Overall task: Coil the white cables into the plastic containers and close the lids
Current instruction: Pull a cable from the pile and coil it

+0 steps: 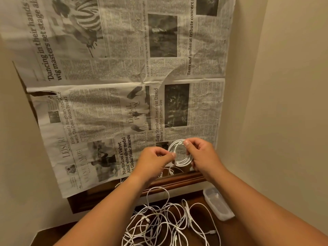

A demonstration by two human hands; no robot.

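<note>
A small coil of white cable [179,158] hangs in the air above the far edge of the wooden surface. My right hand [202,155] grips the coil, thumb and fingers curled round its loops. My left hand [154,161] pinches the cable at the coil's left side. Below my forearms a tangled heap of several loose white cables [168,226] lies on the dark wood. A clear plastic container [217,203] with its lid on stands at the right, against the wall.
A sheet of newspaper [124,103] covers the surface in front of me. Beige walls [276,103] close in on the left and right. The wooden ledge [177,180] runs under my hands.
</note>
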